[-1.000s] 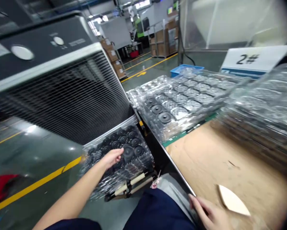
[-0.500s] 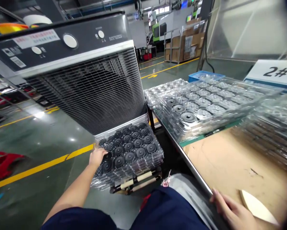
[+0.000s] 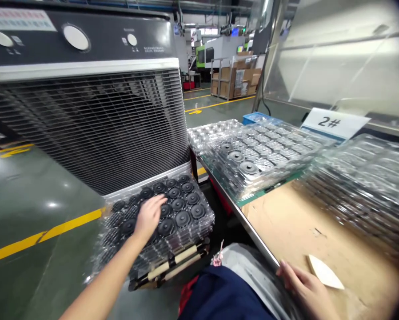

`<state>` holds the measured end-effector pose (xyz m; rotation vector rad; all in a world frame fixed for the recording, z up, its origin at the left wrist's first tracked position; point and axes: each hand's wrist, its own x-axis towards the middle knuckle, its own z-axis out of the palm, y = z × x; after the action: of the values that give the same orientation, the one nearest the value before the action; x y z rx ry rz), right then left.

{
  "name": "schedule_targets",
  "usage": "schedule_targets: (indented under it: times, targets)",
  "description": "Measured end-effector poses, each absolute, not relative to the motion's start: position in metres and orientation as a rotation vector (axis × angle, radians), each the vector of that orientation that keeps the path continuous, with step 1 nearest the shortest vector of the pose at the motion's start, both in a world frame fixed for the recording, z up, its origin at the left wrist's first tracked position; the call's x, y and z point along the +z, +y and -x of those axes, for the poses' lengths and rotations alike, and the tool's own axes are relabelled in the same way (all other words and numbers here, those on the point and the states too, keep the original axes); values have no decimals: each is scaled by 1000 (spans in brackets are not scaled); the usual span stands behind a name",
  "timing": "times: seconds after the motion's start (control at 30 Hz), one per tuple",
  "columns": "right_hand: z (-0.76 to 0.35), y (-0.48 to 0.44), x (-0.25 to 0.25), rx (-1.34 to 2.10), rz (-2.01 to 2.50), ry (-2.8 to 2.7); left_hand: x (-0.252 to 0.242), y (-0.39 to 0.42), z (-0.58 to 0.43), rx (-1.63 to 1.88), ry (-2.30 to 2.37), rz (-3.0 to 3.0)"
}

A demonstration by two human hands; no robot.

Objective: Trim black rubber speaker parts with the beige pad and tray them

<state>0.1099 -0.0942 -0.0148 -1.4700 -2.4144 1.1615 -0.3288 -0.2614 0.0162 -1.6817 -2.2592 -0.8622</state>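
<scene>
Resting left hand (image 3: 149, 217) flat, fingers spread, on black round parts (image 3: 182, 218) in stacked clear trays (image 3: 111, 242); right hand (image 3: 302, 286) open, just beside the counter (image 3: 302, 226) edge.

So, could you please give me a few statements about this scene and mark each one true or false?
The left hand rests on black discs in a clear plastic tray: true.
The right hand holds the cream pointed piece: false, the piece lies on the cardboard table top, apart from the hand.
The sign reads 3#: false, it reads 2#.
A blue crate stands beyond the stacked trays on the table: true.
</scene>
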Motion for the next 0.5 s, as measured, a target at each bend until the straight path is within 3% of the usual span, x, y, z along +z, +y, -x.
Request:
schedule_targets:
  times: [0.13, 0.23, 0.37, 0.5]
  targets:
    - [-107, -94, 5, 1155, 1325, -2557, 10, -180, 233, -861, -1631, 2533]
    - [-116, -98, 40, 1053, 1198, -2632, 18, -114, 172, -900, -1267, 2798]
    - [-140, -100, 110, 444, 1031, -2864, 46, -43, 110, -1046, -1080, 2884]
    - [-183, -84, 174, -28, 1346, -2934, 49, -10, 56, -1154, -982, 3002]
